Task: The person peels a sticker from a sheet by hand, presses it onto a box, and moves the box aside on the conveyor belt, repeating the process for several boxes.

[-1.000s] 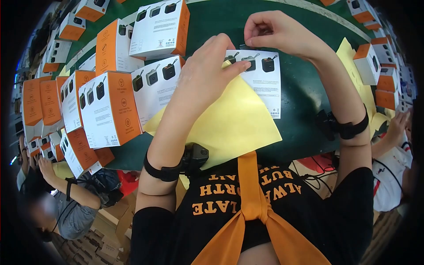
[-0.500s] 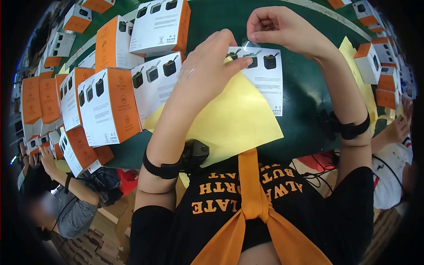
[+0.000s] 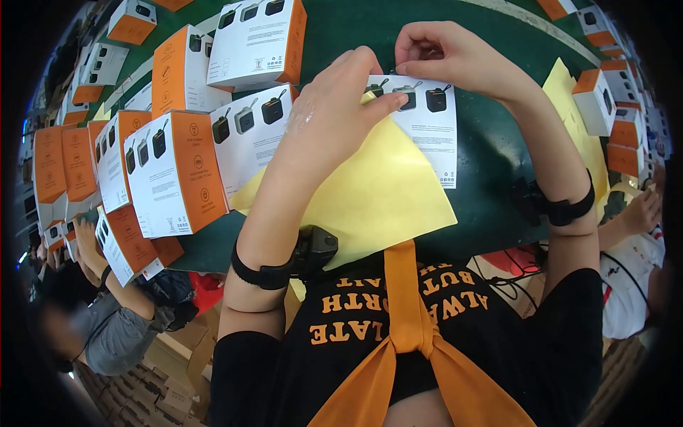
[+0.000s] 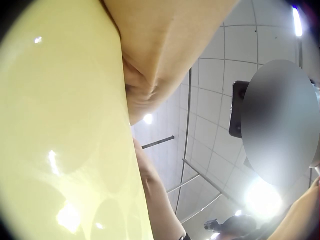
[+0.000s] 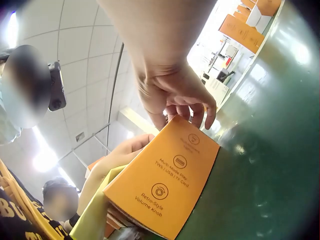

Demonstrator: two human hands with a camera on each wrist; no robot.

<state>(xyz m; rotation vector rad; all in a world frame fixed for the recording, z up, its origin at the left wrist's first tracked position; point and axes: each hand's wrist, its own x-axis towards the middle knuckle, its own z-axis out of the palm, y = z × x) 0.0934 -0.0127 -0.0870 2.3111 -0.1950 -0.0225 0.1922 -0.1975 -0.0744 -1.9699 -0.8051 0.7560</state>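
My left hand [image 3: 334, 107] grips a white and orange speaker box [image 3: 430, 139] together with a yellow sheet [image 3: 377, 185]. Its thumb lies across the printed white face, and the sheet hangs down over my forearm and part of the box. In the left wrist view, the glossy sheet [image 4: 65, 120] shows faint round outlines. My right hand [image 3: 455, 57] is at the box's far edge, fingers curled and tips right at that edge. From the right wrist, the orange side [image 5: 170, 175] faces the camera and hides those fingertips; I cannot tell what they hold.
More speaker boxes [image 3: 160, 174] stand in a stacked group at my left, close to my forearm. The green table [image 3: 491, 206] lies under the work. Another yellow sheet [image 3: 569, 99] and a stack of boxes [image 3: 622, 139] are at the right. People sit on both sides.
My right hand drew slightly away from the box's far edge half a second ago, with a clear glint below its fingers, then came back to it. My left hand keeps its grip.
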